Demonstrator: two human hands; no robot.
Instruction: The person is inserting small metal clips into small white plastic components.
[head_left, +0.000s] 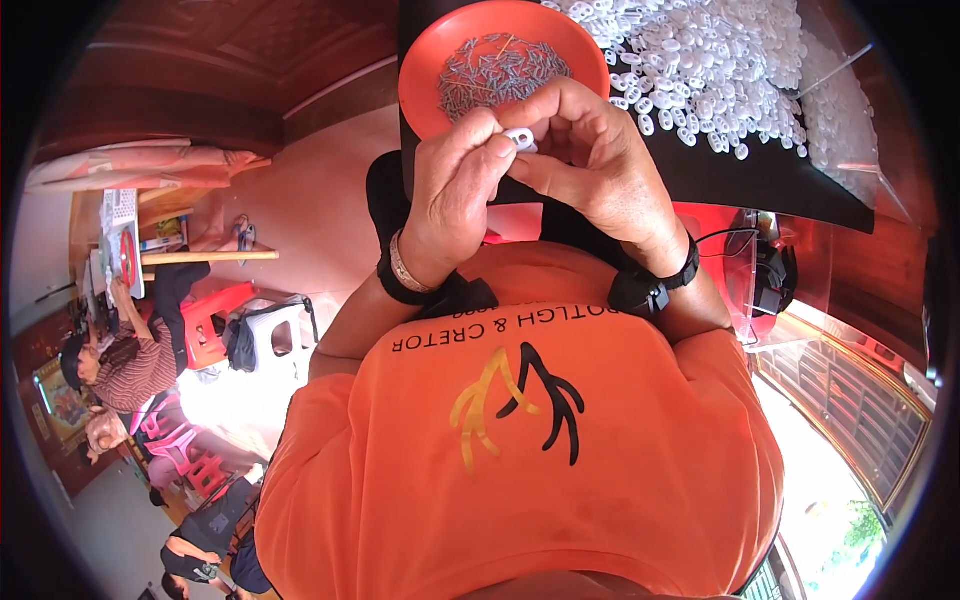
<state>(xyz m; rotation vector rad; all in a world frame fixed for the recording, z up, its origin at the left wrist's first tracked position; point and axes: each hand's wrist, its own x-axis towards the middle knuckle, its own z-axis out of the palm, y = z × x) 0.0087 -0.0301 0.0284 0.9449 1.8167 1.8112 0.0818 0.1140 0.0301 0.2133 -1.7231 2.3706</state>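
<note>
A small white plastic piece with holes (519, 138) is pinched between the fingertips of my left hand (458, 190) and my right hand (605, 165). My left thumb and fingers close on one side of it. The thumb and fingers of my right hand meet at its other side, and whatever else they hold is hidden. Just beyond my hands is an orange bowl (420, 85) with many grey screws (495, 72) in it. To its right, a large heap of similar white oval pieces (700, 75) covers part of the dark tabletop (800, 188).
A clear plastic bag (842, 110) lies at the heap's right. Red plastic furniture (745, 265) stands below the table's right side. At left are a white stool (285, 335), a red stool (208, 325) and other people, one in a striped top (140, 372).
</note>
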